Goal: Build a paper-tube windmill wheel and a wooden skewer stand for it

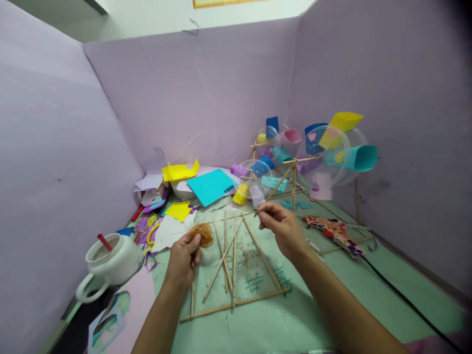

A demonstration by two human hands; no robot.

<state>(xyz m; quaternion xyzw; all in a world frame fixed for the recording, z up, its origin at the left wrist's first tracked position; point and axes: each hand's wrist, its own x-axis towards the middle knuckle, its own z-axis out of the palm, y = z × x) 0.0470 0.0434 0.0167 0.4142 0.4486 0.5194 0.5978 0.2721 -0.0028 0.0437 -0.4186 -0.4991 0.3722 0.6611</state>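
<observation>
Frame of tan wooden sticks: outline laid, fastening apparently unfinished. At frame's left, our left hand pinches amber-strand coil; upper right, our right hand pinches thin brownish piece, kind unclear.

Lavender panels enclose a pale green surface: a left panel, a creased back panel and a dimmer right panel. Above the back one, a whitish wall carries a yellow-orange border, cut off by the view.
</observation>
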